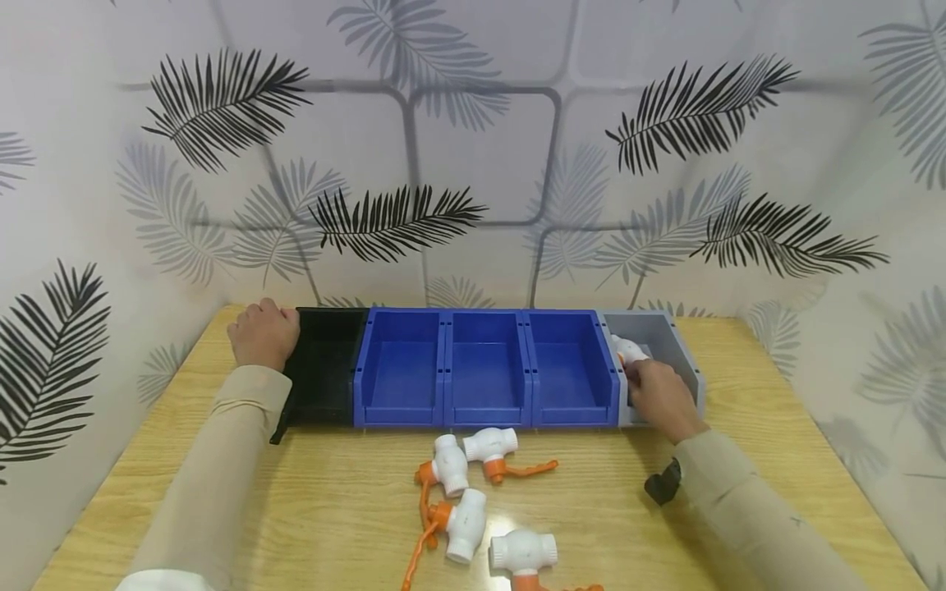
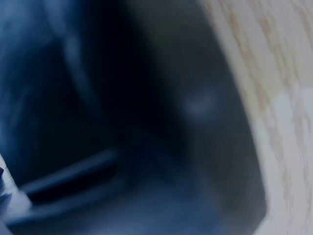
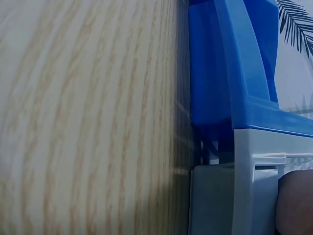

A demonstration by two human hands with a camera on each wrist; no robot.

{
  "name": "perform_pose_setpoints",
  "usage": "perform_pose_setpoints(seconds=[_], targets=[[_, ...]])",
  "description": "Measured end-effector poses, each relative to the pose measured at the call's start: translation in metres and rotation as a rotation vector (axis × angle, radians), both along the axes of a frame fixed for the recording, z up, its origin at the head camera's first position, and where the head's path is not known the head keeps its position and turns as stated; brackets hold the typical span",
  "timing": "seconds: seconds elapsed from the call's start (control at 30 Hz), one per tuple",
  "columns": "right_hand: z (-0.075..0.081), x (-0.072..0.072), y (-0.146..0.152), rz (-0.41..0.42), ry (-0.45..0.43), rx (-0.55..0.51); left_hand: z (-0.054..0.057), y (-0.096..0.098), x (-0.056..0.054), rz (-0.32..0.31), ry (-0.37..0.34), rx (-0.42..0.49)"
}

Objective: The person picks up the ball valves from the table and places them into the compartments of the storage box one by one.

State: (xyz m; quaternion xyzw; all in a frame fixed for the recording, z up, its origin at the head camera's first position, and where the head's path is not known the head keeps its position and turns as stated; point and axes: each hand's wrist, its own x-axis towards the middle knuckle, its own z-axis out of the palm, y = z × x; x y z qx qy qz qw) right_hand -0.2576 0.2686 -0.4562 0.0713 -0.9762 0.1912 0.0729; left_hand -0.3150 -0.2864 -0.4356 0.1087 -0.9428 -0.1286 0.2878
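Observation:
At the right end of the row, my right hand [image 1: 665,398] reaches into the grey bin [image 1: 683,353]. It grips a white ball valve [image 1: 630,350] near the bin's left wall; a bit of orange shows beside it, and the fingers hide the rest. In the right wrist view, part of the hand [image 3: 296,203] overlaps the grey bin's front. At the far left my left hand [image 1: 264,335] has its fingers curled at the left wall of the black bin [image 1: 325,365]. That bin [image 2: 215,147] fills the dark, blurred left wrist view.
Three blue bins [image 1: 488,417] stand side by side between the black and grey ones. Several white ball valves [image 1: 467,525] with orange handles lie on the wooden table [image 1: 340,509] in front. A patterned wall [image 1: 473,156] rises behind the bins.

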Motion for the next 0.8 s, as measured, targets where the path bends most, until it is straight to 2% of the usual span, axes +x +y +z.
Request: perform_pose_setpoints(seconds=[0.3, 0.57, 0.8], targets=[[-0.0021, -0.0026, 0.0014, -0.011, -0.024, 0.0, -0.0051, -0.0033, -0.0042, -0.001, -0.01, -0.006], [-0.0027, -0.0039, 0.0012, -0.023, -0.047, -0.009, -0.0057, -0.0042, -0.0056, 0.008, -0.023, 0.004], [-0.0015, -0.0026, -0.001, -0.034, -0.058, -0.03, -0.004, -0.0025, -0.0042, 0.0, -0.008, 0.001]])
